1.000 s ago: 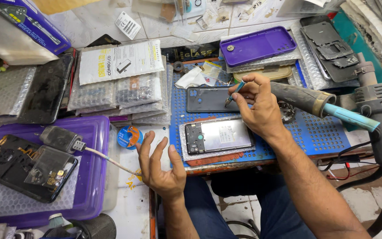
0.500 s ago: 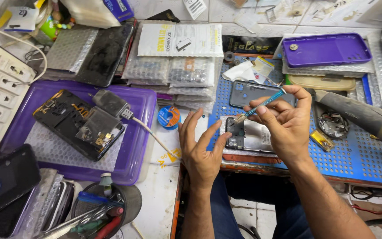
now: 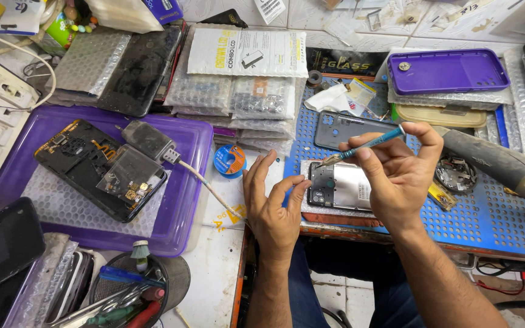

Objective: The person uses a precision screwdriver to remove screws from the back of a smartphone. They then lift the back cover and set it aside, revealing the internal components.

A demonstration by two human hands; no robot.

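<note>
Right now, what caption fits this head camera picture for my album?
Left hand steadies an opened silver phone while right hand holds a thin teal screwdriver.

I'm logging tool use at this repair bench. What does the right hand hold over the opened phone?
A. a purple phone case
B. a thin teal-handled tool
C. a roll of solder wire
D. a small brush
B: the right hand pinches a thin teal-handled tool, its tip pointing down at the opened phone that the left hand steadies.

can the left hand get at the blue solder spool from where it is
Probably yes. The left hand rests at the opened phone, and the blue solder spool lies just beside it on the bench, uncovered, with only a thin cable passing nearby.
</note>
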